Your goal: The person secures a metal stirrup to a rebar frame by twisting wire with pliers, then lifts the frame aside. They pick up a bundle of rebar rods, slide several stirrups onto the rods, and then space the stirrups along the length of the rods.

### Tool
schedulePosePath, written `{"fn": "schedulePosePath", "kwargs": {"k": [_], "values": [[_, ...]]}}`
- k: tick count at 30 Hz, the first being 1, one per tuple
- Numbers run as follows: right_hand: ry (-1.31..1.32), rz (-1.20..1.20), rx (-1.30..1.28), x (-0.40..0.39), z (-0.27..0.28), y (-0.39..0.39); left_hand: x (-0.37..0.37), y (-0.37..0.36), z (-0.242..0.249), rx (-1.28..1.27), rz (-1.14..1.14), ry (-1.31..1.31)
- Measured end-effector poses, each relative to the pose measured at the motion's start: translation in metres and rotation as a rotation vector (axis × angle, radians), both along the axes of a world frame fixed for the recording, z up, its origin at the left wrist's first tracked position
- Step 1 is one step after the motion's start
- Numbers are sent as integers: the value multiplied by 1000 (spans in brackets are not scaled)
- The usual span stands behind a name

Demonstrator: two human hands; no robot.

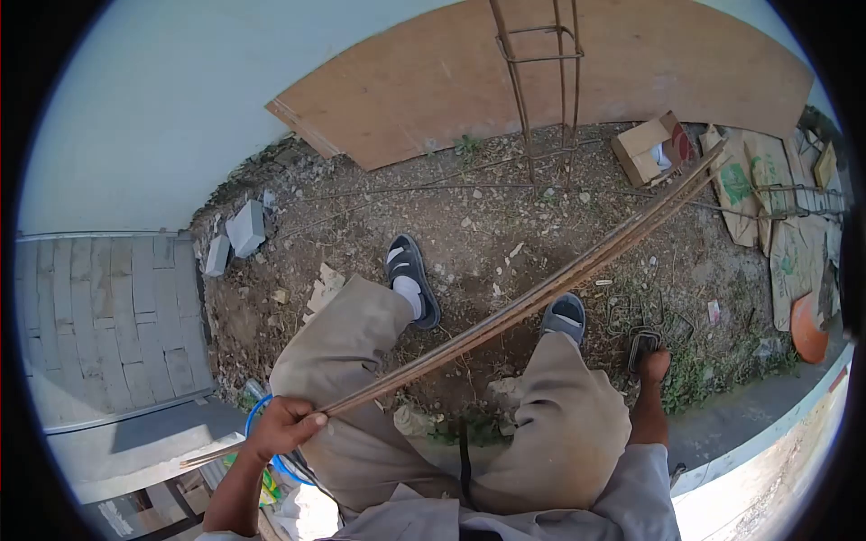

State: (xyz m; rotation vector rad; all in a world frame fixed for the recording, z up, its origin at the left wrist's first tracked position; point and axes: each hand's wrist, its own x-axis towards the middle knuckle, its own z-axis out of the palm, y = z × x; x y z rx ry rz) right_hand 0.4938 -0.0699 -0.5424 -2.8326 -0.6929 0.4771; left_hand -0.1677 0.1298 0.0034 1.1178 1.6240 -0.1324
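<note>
A bundle of long, rusty steel bars (505,316) runs diagonally across the head view, over the ground and past my knees. My left hand (287,426) is closed around its near part, at the left thigh, and a thin end sticks out behind the wrist. Down to the right, my right hand (655,364) is closed on a small stack of dark rectangular steel stirrups (642,345). More bent stirrups (636,314) lie on the soil just beyond it. Its fingers are partly hidden.
A rebar cage (566,90) stands before a plywood sheet (406,99). An open cardboard box (642,153), flattened paper sacks (778,243) and an orange hard object (809,329) lie to the right. Grey block pieces (245,228) sit left, near paving (108,325).
</note>
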Motion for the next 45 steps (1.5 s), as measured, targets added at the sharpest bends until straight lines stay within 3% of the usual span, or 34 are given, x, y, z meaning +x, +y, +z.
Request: {"fn": "schedulePosePath", "kwargs": {"k": [1, 2, 3, 4, 5, 6, 7, 17, 23, 25, 26, 27, 30, 32, 34, 39, 45], "values": [[22, 208, 25, 12, -7, -12, 5, 4, 4, 6, -61, 15], [-121, 279, 1, 16, -21, -19, 13, 9, 9, 19, -132, 15], [-155, 292, 18, 4, 0, -11, 11, 10, 7, 66, -206, 36], [86, 162, -24, 6, 13, -4, 14, 11, 5, 147, -243, -14], [128, 199, 60, 10, 21, -3, 11, 10, 1, 139, -261, -28], [173, 132, 192, 14, -6, -12, 12, 9, -1, 162, -307, 34], [195, 128, 205, 12, 5, -10, 12, 9, -3, 183, -315, 27], [411, -16, 423, -79, 164, 4, 34, -2, -16, 379, -423, -31], [531, -175, 664, -84, 252, -27, 35, -11, -16, 456, -483, -43], [573, -244, 778, -82, 280, -42, 32, -14, -24, 491, -517, -74], [729, -434, 870, -90, 302, -44, 31, -18, -29, 503, -504, -65], [701, -448, 873, -72, 298, -62, 34, -19, -18, 465, -515, -35], [642, -500, 1039, -96, 366, -68, 25, -27, -27, 589, -475, -105], [590, -529, 1103, -96, 389, -79, 23, -30, -20, 514, -449, -78], [574, -457, 1132, -101, 415, -91, 20, -35, -18, 524, -459, 1], [527, -505, 1155, -118, 445, -105, 7, -45, -22, 606, -419, -56], [590, -517, 1169, -132, 439, -106, -12, -47, -26, 630, -433, -44]]}}
